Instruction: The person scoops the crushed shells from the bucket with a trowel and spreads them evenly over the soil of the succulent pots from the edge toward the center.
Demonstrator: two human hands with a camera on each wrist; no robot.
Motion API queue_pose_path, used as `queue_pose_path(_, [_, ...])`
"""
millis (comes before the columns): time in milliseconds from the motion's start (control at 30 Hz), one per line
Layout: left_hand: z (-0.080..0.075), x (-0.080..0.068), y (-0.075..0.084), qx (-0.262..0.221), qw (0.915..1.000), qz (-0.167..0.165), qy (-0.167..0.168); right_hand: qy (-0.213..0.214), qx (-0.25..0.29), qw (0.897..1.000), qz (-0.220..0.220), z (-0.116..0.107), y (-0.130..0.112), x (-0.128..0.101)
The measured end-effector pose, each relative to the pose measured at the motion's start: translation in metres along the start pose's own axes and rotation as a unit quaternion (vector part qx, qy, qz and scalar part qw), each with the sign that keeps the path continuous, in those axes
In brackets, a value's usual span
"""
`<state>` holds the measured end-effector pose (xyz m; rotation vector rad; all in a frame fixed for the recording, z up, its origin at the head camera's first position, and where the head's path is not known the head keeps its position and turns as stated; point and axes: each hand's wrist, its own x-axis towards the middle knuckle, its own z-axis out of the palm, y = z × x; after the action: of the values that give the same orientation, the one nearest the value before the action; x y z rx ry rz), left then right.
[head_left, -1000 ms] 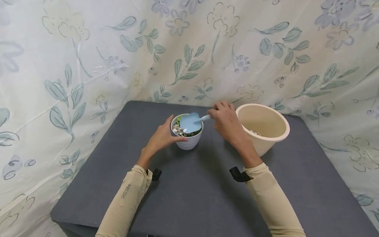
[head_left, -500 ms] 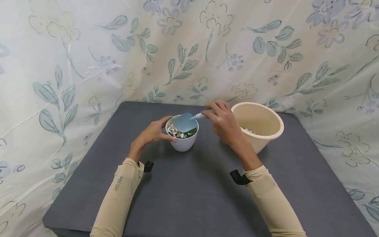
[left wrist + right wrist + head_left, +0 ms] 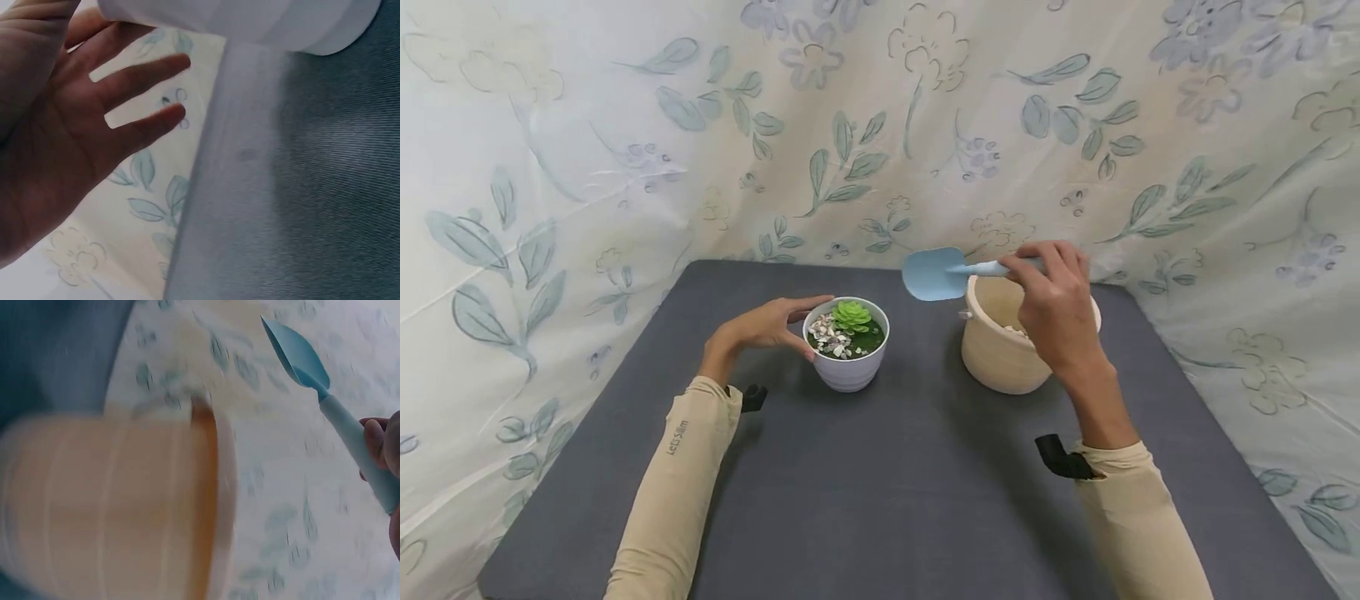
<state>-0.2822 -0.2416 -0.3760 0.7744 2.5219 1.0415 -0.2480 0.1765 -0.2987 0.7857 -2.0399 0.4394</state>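
1 smooth, round-edged scoop (image 3: pixel 934 273)

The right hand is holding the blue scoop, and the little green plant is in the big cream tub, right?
Not quite: the plant is in the white pot, not the tub. The head view shows that. The right hand does hold the blue scoop.

My right hand (image 3: pixel 1056 304) has carried the light-blue trowel (image 3: pixel 934 274) right, off the white flowerpot (image 3: pixel 848 372), uncovering the green succulent (image 3: pixel 852 317).
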Motion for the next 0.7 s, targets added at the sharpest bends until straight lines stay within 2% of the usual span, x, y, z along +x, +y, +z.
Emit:
queue_pose_path(67, [-0.002, 0.000, 0.004, 0.008, 0.9999, -0.003, -0.010, -0.002, -0.016, 0.999, 0.030, -0.014, 0.015, -0.006])
queue_pose_path(133, [-0.002, -0.001, 0.012, 0.016, 0.9998, -0.008, 0.001, -0.012, -0.033, 0.998, 0.060, -0.027, 0.030, -0.011])
queue_pose_path(200, [0.002, 0.002, 0.026, 0.026, 0.9989, -0.014, 0.037, -0.039, -0.056, 0.994, 0.086, -0.038, 0.044, -0.015])
queue_pose_path(267, [0.012, 0.010, 0.045, 0.041, 0.9952, -0.009, 0.089, -0.080, -0.075, 0.988, 0.106, -0.045, 0.056, -0.019])
queue_pose_path(333, [0.026, 0.024, 0.067, 0.059, 0.9885, 0.007, 0.139, -0.139, -0.105, 0.977, 0.120, -0.048, 0.065, -0.021])
queue_pose_path(400, [0.043, 0.043, 0.089, 0.071, 0.9824, 0.038, 0.169, -0.207, -0.127, 0.962, 0.128, -0.045, 0.071, -0.022])
queue_pose_path(467, [0.061, 0.065, 0.108, 0.082, 0.9789, 0.068, 0.174, -0.272, -0.146, 0.942, 0.130, -0.038, 0.073, -0.022])
queue_pose_path(567, [0.086, 0.096, 0.132, 0.084, 0.9806, 0.090, 0.152, -0.341, -0.152, 0.918, 0.137, -0.024, 0.075, -0.022])
queue_pose_path(633, [0.099, 0.113, 0.142, 0.085, 0.9826, 0.091, 0.138, -0.369, -0.149, 0.906, 0.141, -0.015, 0.075, -0.022])
queue_pose_path(700, [0.109, 0.125, 0.150, 0.080, 0.9837, 0.088, 0.135, -0.384, -0.141, 0.901, 0.142, -0.007, 0.075, -0.023])
